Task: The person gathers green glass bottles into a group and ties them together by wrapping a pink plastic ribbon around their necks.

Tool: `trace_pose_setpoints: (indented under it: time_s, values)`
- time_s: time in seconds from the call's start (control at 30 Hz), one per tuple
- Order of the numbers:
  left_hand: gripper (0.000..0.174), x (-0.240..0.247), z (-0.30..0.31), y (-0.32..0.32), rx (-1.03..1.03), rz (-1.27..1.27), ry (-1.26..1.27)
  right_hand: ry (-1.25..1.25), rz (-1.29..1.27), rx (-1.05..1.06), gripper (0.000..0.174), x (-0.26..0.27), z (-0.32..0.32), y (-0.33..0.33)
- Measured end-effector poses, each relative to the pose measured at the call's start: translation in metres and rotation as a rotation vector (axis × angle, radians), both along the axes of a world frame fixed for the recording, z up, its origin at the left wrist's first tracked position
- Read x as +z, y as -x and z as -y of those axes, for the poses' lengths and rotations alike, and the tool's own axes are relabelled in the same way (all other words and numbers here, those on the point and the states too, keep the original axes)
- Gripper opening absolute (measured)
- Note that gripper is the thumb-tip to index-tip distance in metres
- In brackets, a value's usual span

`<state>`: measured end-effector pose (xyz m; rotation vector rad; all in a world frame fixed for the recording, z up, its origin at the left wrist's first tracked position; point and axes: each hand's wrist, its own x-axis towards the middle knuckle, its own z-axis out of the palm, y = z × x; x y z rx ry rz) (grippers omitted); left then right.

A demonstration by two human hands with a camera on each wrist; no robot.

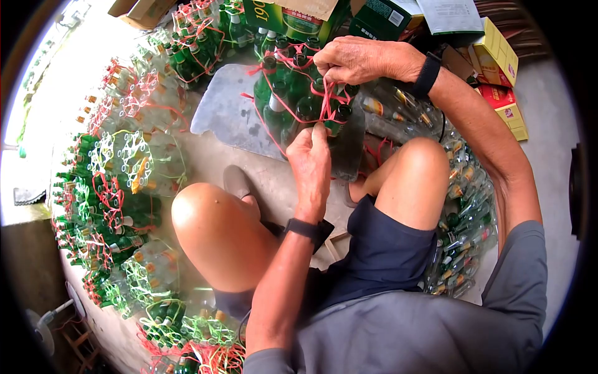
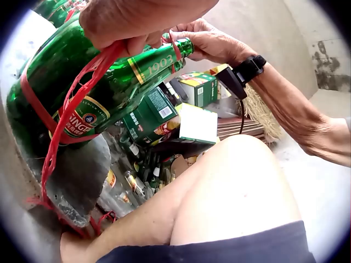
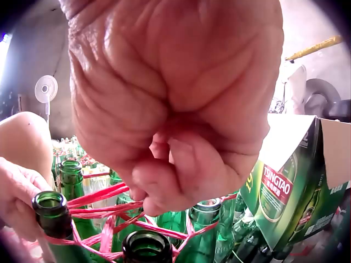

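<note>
A bundle of green glass beer bottles (image 1: 274, 106) stands upright on a grey board, its necks laced together with red plastic twine (image 1: 326, 103). My left hand (image 1: 311, 165) is at the near side of the bundle, thumb and fingers pinching the twine beside a bottle neck. Over the far right of the bundle, my right hand (image 1: 355, 60) has its fingers curled and grips twine above the necks. In the left wrist view, red twine (image 2: 60, 129) hangs down past a labelled bottle (image 2: 90, 115). Bottle mouths (image 3: 50, 204) and crossing strands show below my right palm in the right wrist view.
The grey board (image 1: 218, 103) lies under the bundle, between my legs. Tied bundles of clear and green bottles (image 1: 124, 156) fill the left side. Loose bottles (image 1: 464, 230) lie to my right. Cardboard beer boxes (image 1: 383, 19) stand at the back. A fan (image 3: 46, 89) stands farther off.
</note>
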<state>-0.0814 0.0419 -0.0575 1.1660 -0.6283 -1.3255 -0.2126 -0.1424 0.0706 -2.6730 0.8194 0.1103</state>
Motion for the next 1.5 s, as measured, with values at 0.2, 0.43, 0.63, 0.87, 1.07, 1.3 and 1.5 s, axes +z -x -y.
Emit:
trace_pose_setpoints:
  time_s: [0.2,0.43,0.63,0.87,1.07,1.3,1.5]
  values:
    - [0.029,-0.004,0.001,0.003,0.02,0.016,-0.005,-0.098,0.015,0.004,0.01,0.002,0.001,-0.001]
    - [0.028,-0.004,0.001,0.007,0.042,0.0,0.021,-0.025,0.033,0.039,0.009,-0.005,0.004,0.002]
    - [0.027,0.002,0.002,0.009,0.037,-0.015,0.011,-0.02,0.027,0.008,0.01,-0.003,0.003,-0.003]
    - [0.028,0.002,0.004,0.012,0.031,-0.025,0.017,-0.086,-0.063,-0.052,0.011,-0.009,0.016,-0.012]
    - [0.029,0.001,0.004,0.012,0.025,-0.031,0.008,-0.188,-0.018,-0.069,0.013,-0.017,0.025,-0.014]
    - [0.029,0.001,0.005,0.015,0.04,-0.024,0.021,-0.187,-0.078,-0.033,0.015,-0.008,0.024,-0.029]
    - [0.03,0.0,0.003,0.01,0.012,0.011,0.008,-0.234,-0.128,-0.121,0.018,-0.01,0.02,-0.031]
